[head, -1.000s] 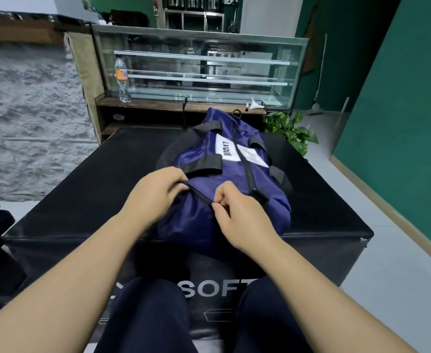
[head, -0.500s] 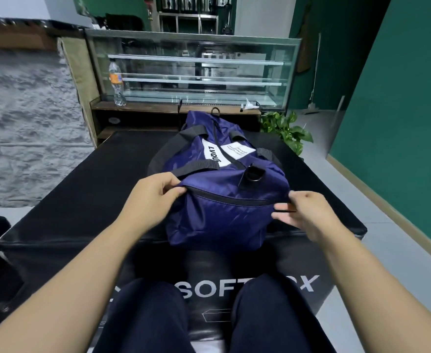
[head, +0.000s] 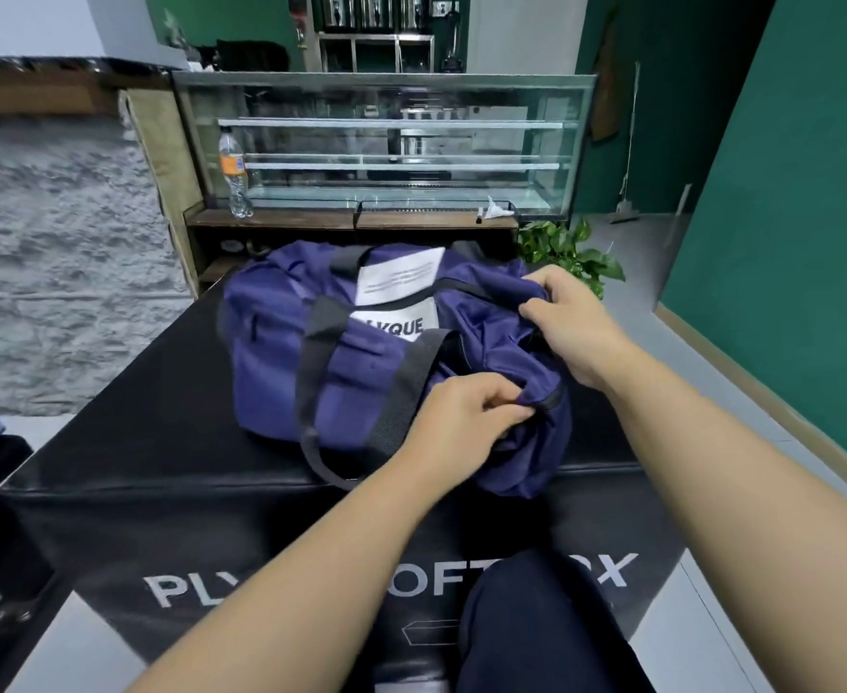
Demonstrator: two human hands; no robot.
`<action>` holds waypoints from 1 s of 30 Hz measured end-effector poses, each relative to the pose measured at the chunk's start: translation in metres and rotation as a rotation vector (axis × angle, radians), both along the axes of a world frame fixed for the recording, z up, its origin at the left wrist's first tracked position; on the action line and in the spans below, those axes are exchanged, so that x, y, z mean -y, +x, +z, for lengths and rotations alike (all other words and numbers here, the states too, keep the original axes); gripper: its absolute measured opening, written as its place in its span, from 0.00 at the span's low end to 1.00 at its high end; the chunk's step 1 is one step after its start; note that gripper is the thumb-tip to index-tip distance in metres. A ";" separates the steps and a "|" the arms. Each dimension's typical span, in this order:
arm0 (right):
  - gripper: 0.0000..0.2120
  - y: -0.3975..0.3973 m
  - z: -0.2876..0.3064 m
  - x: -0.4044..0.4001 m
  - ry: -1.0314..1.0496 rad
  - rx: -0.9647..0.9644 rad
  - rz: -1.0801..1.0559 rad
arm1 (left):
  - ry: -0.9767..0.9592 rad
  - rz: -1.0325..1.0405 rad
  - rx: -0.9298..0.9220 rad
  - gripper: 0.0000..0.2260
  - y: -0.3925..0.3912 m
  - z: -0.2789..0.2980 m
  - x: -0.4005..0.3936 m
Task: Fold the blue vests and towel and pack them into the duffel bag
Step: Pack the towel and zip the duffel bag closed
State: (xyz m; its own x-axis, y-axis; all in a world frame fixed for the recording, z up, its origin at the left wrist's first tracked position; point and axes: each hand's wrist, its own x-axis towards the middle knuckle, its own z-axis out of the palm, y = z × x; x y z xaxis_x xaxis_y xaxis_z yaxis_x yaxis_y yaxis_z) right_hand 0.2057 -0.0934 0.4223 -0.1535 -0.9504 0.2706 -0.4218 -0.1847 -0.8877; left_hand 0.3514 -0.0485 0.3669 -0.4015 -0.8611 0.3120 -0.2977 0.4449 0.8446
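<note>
- The left hand (head: 466,417) pinches a fold of fabric at the near end of the duffel bag (head: 361,362), fingers curled tight on the cloth just beside a dark zip edge.
- The right hand (head: 569,322) grips the same end from the far side, fingers bunched round a gather of the navy cloth, thumb on top; the two hands sit close, with the bag's end between them.
- The bag lies on its side across the black padded box (head: 126,442), its right end at the hands and its white label (head: 396,297) facing up.
- Its shell looks thin, soft and a little slick, and it creases wherever it is pinched, so I judge it light and floppy, with no frame to hold a mouth open by itself.
- The webbing handles (head: 401,387) and the zip edge seem the firmest places to take hold; loose cloth would likely slide or bunch.
- Both forearms reach forward and slightly right, the left wrist low over the box edge, the right one higher and turned inward.
- Whether the zip is open cannot be told from here, and neither vests nor towel show clearly.
- Behind stand a glass display case (head: 386,142), a water bottle (head: 234,175) and a green plant (head: 569,247).
</note>
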 end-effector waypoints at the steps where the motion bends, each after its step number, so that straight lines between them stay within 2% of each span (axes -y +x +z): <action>1: 0.13 -0.002 0.002 0.003 -0.029 -0.053 0.015 | -0.013 0.006 0.018 0.04 -0.005 0.001 0.002; 5: 0.16 -0.008 -0.003 0.016 -0.075 -0.324 -0.054 | -0.144 0.064 0.226 0.12 -0.003 0.000 0.012; 7: 0.21 -0.008 -0.009 0.020 -0.032 -0.435 -0.153 | -0.136 0.079 0.207 0.14 0.008 -0.001 0.014; 9: 0.21 -0.003 -0.015 0.023 -0.034 -0.653 -0.200 | -0.218 0.146 0.164 0.13 0.026 0.002 0.016; 11: 0.19 0.003 -0.027 0.025 -0.033 -0.880 -0.134 | -0.339 0.244 0.151 0.11 0.051 0.001 0.023; 13: 0.21 0.009 -0.044 0.026 0.052 -0.969 -0.045 | -0.440 0.338 0.204 0.10 0.079 -0.002 0.034; 17: 0.25 0.005 -0.067 0.033 0.129 -0.862 0.032 | -0.485 0.670 0.284 0.09 0.132 -0.011 0.057; 20: 0.21 -0.002 -0.075 0.044 0.201 -0.756 0.051 | -0.353 0.886 0.227 0.11 0.159 -0.013 0.072; 25: 0.18 -0.011 -0.089 0.050 0.252 -0.588 0.063 | -0.061 0.832 0.053 0.18 0.164 -0.015 0.096; 29: 0.30 -0.017 -0.101 0.049 0.288 -0.524 0.083 | -0.071 0.798 0.074 0.12 0.157 -0.015 0.105; 30: 0.30 -0.017 -0.103 0.050 0.290 -0.503 0.088 | -0.072 0.805 0.095 0.09 0.157 -0.013 0.106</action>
State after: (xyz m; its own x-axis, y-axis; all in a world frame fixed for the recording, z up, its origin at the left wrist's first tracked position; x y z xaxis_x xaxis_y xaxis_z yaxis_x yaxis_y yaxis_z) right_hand 0.1886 -0.1435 0.3194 0.0095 -0.9998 0.0168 -0.7981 -0.0177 -0.6023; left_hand 0.5083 -0.1543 0.3537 0.3044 -0.8763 0.3735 -0.6188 0.1162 0.7769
